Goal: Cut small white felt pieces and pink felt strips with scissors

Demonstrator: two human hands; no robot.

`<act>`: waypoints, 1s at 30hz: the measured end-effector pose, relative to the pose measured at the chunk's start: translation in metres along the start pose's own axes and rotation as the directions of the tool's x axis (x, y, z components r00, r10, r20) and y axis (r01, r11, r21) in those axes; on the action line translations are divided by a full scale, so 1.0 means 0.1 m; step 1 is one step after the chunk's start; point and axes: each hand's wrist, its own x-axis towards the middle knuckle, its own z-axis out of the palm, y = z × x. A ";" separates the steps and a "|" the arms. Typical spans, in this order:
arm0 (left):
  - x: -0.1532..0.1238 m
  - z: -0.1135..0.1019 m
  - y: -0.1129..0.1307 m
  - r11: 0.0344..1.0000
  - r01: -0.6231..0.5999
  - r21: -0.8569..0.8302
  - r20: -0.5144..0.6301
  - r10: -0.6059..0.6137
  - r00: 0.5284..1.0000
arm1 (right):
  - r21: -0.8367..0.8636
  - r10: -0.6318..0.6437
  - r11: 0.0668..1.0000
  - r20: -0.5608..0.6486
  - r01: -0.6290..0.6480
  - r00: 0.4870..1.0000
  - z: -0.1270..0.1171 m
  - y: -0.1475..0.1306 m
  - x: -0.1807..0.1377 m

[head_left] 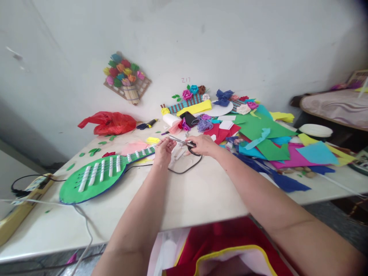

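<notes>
My right hand (204, 145) grips a pair of scissors (180, 141) by the dark handles, the blades pointing left. Close to the blade tips, my left hand (164, 152) is closed with its fingertips pinched together; what lies between them is too small to make out. A green lute-shaped paper craft (99, 178) lies to the left, with white bars and thin strings across its body. The end of its neck (138, 155) passes behind my left hand. A black cable runs on the table below both hands.
Coloured paper sheets (261, 128) pile up at the right. A red plastic bag (110, 122) and yellow-black pliers (148, 124) lie at the back left. A power strip (27, 205) sits on the left edge. Paper flowers (189, 94) and purple yarn (204, 124) lie near the wall.
</notes>
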 end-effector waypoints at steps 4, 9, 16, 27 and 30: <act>-0.01 0.01 0.02 1.000 0.007 0.011 -0.003 -0.007 1.000 | 0.002 -0.013 1.000 -0.005 0.013 1.000 0.00 0.00 0.00; 0.00 0.00 0.01 1.000 0.009 0.020 0.008 -0.009 1.000 | -0.010 -0.007 1.000 -0.003 0.007 1.000 0.01 0.01 0.00; -0.02 0.03 -0.01 0.999 0.020 0.035 0.017 -0.021 1.000 | -0.029 -0.004 1.000 0.001 0.004 1.000 0.02 0.01 -0.01; -0.01 0.01 -0.02 1.000 0.020 0.005 0.012 -0.021 1.000 | -0.011 -0.013 1.000 -0.024 0.013 1.000 0.04 0.02 0.00; -0.01 0.01 -0.01 1.000 0.024 0.007 0.009 -0.024 1.000 | -0.006 -0.015 1.000 -0.030 0.015 0.999 0.04 0.03 0.01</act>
